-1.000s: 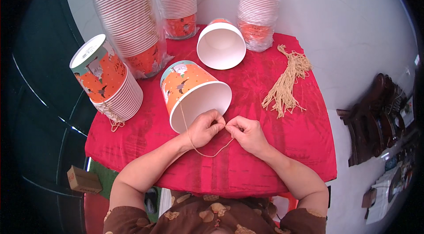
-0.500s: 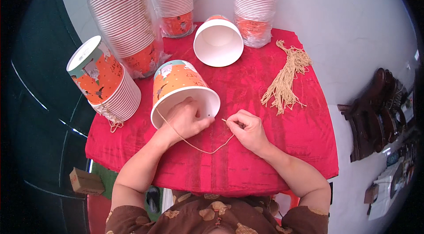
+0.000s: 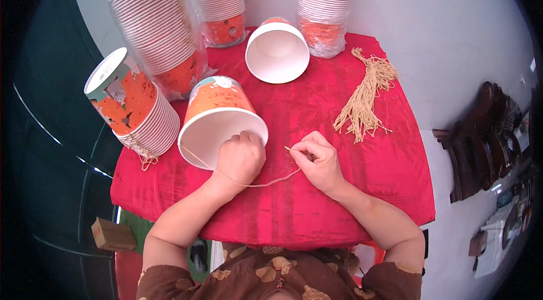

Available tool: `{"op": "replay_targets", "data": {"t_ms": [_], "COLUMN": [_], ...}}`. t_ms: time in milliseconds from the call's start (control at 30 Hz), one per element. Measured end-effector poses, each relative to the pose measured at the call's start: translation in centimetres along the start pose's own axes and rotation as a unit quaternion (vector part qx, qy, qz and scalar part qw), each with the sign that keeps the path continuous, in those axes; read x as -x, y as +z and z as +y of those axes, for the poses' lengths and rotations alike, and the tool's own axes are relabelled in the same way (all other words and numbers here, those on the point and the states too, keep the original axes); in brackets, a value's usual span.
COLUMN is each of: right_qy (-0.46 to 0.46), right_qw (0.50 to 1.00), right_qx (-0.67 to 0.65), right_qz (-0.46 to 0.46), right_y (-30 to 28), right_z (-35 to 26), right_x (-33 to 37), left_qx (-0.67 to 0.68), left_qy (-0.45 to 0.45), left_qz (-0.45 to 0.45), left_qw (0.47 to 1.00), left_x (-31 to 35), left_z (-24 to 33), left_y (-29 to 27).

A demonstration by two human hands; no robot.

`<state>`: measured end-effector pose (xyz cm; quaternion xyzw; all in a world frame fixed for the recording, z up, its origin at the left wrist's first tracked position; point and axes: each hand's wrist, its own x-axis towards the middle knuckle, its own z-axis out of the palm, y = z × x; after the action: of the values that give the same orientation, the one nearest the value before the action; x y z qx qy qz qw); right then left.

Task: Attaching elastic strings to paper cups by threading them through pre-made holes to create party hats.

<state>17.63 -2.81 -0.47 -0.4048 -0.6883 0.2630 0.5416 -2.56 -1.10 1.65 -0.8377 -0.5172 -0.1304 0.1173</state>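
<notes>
An orange patterned paper bucket [image 3: 195, 127] lies tipped on the red cloth, its white mouth facing me. My left hand [image 3: 242, 157] reaches into that mouth, its curled fingers closed on the wall near the right rim; the fingertips are partly hidden. A thin beige cord [image 3: 263, 185] runs from the bucket's left side across my left wrist. To the right of the bucket, my right hand [image 3: 318, 158] pinches the cord close to its end, and a short tip sticks out past the fingers. The two hands are apart.
A second bucket [image 3: 277, 54] lies behind, mouth toward me. At the left stands a nested bucket stack [image 3: 133, 105] with cords hanging at its rim. Tall plastic-wrapped bucket stacks [image 3: 158, 28] line the back. A bundle of beige cords [image 3: 369, 93] lies at the right.
The bucket has turned and shifted a little left. My left hand has rolled over, its back now facing up, with its fingers at the right rim. My right hand stays nearly in place.
</notes>
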Motion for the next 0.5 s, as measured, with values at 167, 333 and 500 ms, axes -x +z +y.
{"op": "replay_targets", "data": {"t_ms": [167, 333, 500], "right_qy": [-0.035, -0.089, -0.117], "right_qw": [0.999, 0.995, 0.992], "right_qx": [-0.001, 0.016, 0.03], "right_qz": [0.036, 0.049, 0.024], "right_y": [-0.3, -0.7, -0.4], "right_z": [-0.5, -1.9, -2.6], "right_x": [-0.1, 0.1, 0.6], "left_qx": [0.147, 0.237, 0.269], "left_qy": [0.078, 0.073, 0.092], "left_qz": [0.241, 0.218, 0.206], "left_qw": [0.956, 0.944, 0.936], "left_x": [-0.1, 0.2, 0.2], "left_z": [1.3, 2.1, 2.3], "left_y": [-0.5, 0.3, 0.2]}}
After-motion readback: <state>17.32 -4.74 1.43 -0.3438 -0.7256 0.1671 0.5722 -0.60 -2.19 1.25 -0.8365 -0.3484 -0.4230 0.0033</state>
